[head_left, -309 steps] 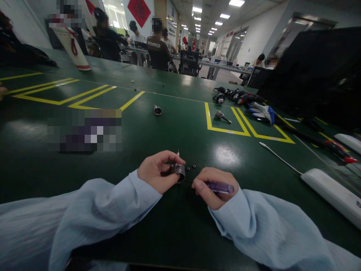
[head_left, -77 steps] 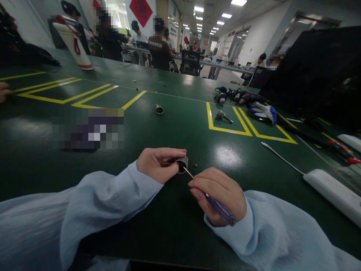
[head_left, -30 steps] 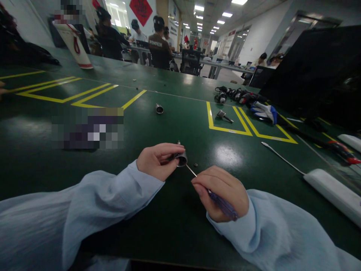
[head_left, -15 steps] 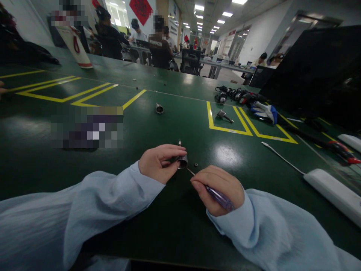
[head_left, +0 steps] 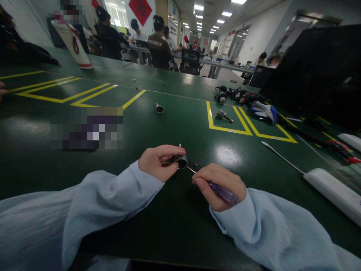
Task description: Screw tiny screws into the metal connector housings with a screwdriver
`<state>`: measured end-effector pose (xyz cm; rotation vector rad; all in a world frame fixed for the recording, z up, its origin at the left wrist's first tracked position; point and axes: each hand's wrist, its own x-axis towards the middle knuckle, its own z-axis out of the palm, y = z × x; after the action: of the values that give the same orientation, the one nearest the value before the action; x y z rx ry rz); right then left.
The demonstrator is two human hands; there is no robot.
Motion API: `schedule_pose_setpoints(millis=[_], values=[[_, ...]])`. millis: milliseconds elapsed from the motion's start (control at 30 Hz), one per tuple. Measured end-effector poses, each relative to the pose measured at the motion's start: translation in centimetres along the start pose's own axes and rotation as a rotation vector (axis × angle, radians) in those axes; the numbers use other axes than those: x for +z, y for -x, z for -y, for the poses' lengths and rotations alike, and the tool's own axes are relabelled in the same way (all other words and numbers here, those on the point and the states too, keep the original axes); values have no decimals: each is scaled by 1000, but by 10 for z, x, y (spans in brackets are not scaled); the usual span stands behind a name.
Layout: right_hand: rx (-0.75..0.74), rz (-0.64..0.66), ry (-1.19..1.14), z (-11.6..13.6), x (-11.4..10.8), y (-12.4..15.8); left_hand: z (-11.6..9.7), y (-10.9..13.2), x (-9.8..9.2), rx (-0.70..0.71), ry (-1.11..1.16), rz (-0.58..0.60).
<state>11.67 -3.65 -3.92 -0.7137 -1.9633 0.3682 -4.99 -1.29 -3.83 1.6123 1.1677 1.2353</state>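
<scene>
My left hand is closed around a metal cylindrical part whose round open end faces me. A thin shaft rises from its far side, and my fingers hide much of it. In my right hand is a screwdriver with a clear purple handle. Its slim metal blade points left, with the tip at the rim of the cylindrical part; whether it touches or reaches inside I cannot tell. A small dark ring-shaped piece lies on the table just right of the part.
Farther off on the green table stand a metal cup-shaped part and a shafted metal part inside yellow tape. To the right lie a blue-white glove and a white power strip. A blurred-out patch covers something at left.
My right hand has shifted slightly right and its screwdriver handle is angled a bit flatter. My left hand and the cylindrical part stay nearly in place.
</scene>
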Motion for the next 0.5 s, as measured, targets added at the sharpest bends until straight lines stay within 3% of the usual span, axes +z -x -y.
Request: schedule_pose_setpoints(millis=[167, 500], values=[[-22, -26, -46, -3, 3, 2, 1, -2, -1, -37, 19, -10], [69, -35, -33, 2, 3, 1, -4, -2, 1, -88, 32, -37]])
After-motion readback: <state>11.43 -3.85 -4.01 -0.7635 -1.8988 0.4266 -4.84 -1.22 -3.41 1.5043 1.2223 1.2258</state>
